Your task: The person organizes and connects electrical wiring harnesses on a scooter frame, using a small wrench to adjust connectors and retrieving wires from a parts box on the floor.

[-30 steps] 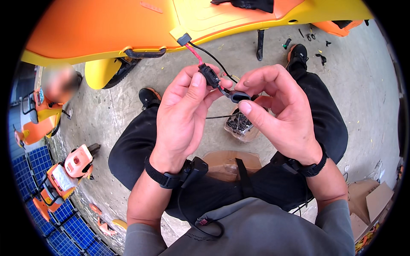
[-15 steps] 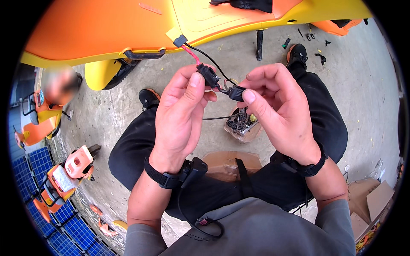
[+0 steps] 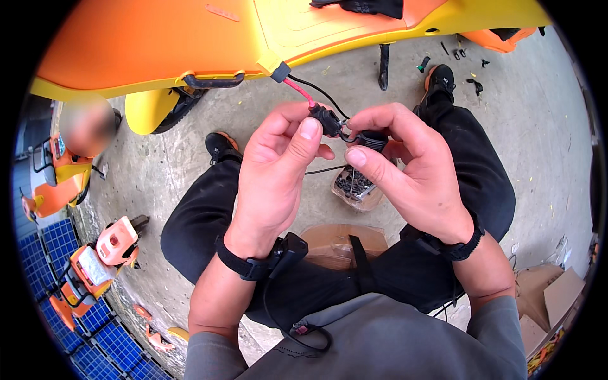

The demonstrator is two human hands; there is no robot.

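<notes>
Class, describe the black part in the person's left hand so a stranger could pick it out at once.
From the orange-and-yellow body panel across the top, find the grey connector at its lower edge. Follow its red wire down to the left hand, which pinches the black part. Unlike the other black piece in the right hand, it meets the red wire.

Shows blk boxy connector body (image 3: 325, 120) in L hand (image 3: 273, 158), tilted down-R, w/ red wire (image 3: 301, 90) at upper-L end; shows blk ribbed cap (image 3: 372, 140) off body, just beside, in R hand (image 3: 415, 174).
</notes>
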